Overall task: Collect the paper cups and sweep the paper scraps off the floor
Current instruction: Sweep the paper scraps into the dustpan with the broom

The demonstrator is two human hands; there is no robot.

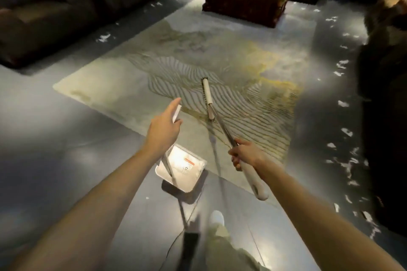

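**Figure. The wearer's body as seen from the head camera**

Two arms and one leg are visible. The left forearm (99,200) and the right forearm (308,204) are uncovered along the whole length in view, from the lower edge of the frame to the wrists. The left hand (164,126) and the right hand (246,154) are likewise bare. Between the arms, near the bottom centre, is a trouser leg (222,246) of pale khaki-green cloth, loose in cut and marked by soft folds. Beyond it lies a white shoe (217,218) with a plain, rounded toe. Blur softens leg and shoe, so seams, laces and any markings cannot be made out, nor which leg it is.
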